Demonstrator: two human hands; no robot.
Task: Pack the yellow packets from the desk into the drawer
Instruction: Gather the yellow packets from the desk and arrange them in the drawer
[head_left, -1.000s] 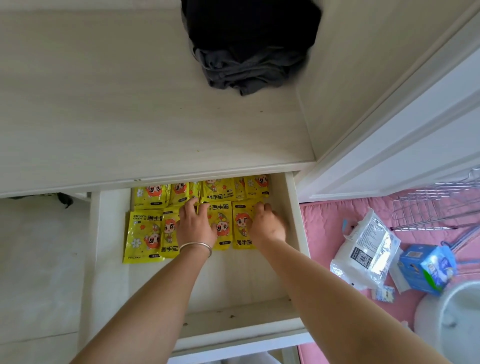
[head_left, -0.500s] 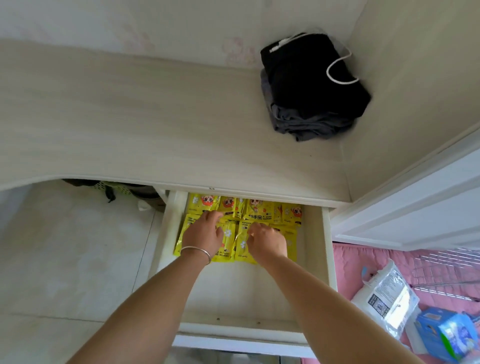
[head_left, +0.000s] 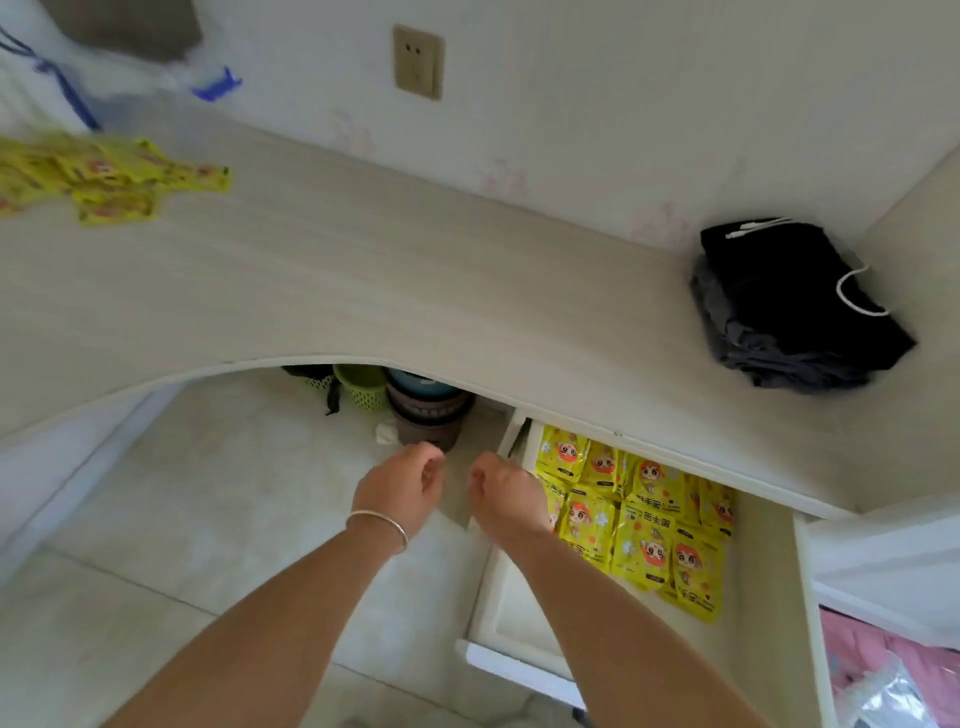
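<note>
Several yellow packets (head_left: 644, 512) with a cartoon face lie flat in rows in the open drawer (head_left: 769, 597) under the desk's right part. A loose, blurred heap of more yellow packets (head_left: 98, 179) rests on the desk top (head_left: 363, 280) at the far left. My left hand (head_left: 402, 486), a silver bangle on its wrist, hangs over the floor left of the drawer, fingers loosely curled, holding nothing. My right hand (head_left: 506, 499) is over the drawer's left edge, fingers curled, empty too.
Folded black and grey clothes (head_left: 789, 306) sit on the desk's right end by the side wall. Under the desk stand a brown bin (head_left: 426, 410) and a green basket (head_left: 361, 384). A wall socket (head_left: 418, 62) is above; pink bedding (head_left: 872, 654) at lower right.
Both hands have lifted off the packets in the drawer and drawn left, out over the floor. The view has swung left, bringing the packet heap on the desk into sight.
</note>
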